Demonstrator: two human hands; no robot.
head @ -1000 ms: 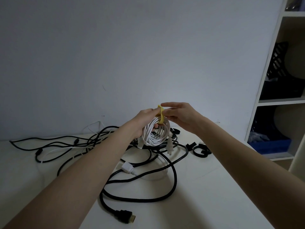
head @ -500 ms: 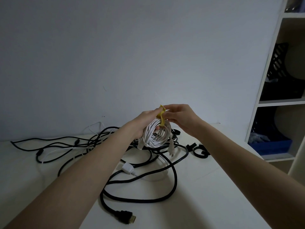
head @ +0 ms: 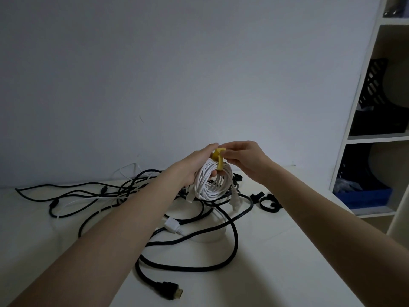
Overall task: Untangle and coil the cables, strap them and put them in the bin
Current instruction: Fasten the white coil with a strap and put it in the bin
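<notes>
On the white counter (head: 276, 251) black cables (head: 199, 265) lay tangled; the left hand (head: 194, 167) held a coiled white cable (head: 212, 185) aloft, the right hand (head: 241, 158) pinching its yellow strap (head: 219, 159). Binning apparently remained.

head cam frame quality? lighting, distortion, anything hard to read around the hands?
Head view: dim, flat, bluish light, no glare, only faint shadows on the table. Wide-angle bowing shows in the leaning shelf unit. Focus is adequate: the white cable coil and yellow strap read clearly between left hand and right hand. The black cables lose detail in the low light.
</notes>
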